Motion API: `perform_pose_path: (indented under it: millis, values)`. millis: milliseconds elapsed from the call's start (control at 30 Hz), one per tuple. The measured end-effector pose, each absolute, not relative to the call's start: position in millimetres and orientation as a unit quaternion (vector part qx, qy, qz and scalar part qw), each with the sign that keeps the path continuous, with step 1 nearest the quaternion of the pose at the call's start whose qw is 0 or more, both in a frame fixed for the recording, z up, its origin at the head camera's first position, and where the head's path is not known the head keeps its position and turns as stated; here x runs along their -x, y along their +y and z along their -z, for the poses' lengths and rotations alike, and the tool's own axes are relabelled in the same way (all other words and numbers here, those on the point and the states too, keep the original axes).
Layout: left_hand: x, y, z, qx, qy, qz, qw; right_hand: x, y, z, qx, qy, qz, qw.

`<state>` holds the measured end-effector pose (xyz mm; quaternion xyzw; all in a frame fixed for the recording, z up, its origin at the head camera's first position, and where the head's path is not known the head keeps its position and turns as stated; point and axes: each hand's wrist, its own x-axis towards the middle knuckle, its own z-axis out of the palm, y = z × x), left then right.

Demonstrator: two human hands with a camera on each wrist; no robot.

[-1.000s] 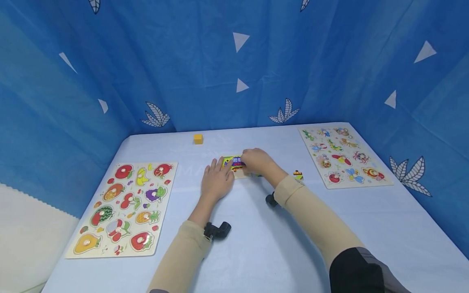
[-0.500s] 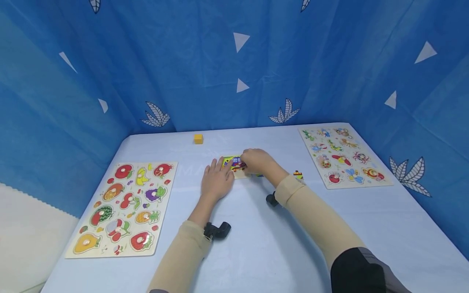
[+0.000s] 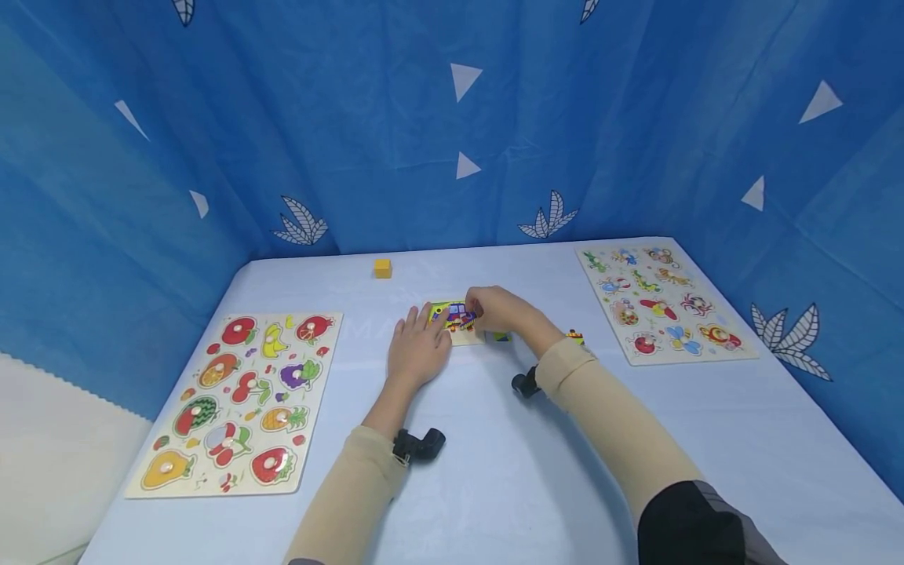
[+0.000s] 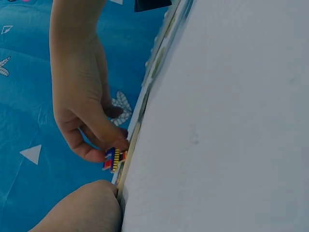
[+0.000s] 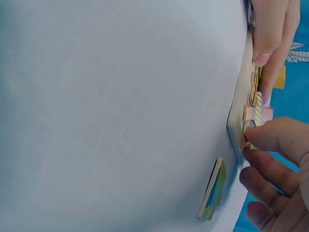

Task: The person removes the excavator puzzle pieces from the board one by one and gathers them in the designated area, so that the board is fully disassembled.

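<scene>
The right hand (image 3: 497, 308) pinches the striped piece (image 4: 115, 159), which stands tilted over the small board (image 3: 463, 338); pressed askew, it could jam or slip, and the board might skid on the desk (image 3: 480, 471) if the left hand (image 3: 420, 351), fingers laid out straight on the board's left side, eased off. Against a second ago, the stripes slant instead of lying level, and the loose piece (image 5: 213, 191) beside the board shows more

Soft shadows on the tabletop (image 3: 487, 502) — head view bright, wrist views dimmer.
</scene>
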<state>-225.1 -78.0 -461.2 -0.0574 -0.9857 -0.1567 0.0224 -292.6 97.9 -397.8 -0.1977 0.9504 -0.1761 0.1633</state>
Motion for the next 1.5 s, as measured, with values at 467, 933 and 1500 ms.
perform_pose_path:
  millis: [467, 933, 1500]
  values:
    - [225.3, -77.8, 462.0, 0.056, -0.988, 0.144, 0.028, 292.0, 128.0, 392.7, 0.178, 0.914, 0.312, 0.191]
    - [225.3, -80.1, 461.4, 0.061, -0.986, 0.15, 0.035, 298.5, 210.4, 394.6, 0.109, 0.918, 0.355, 0.139]
    - [225.9, -80.0, 463.3, 0.062, -0.986, 0.148, 0.036, 295.7, 265.7, 395.7, 0.03, 0.938, 0.316, 0.138]
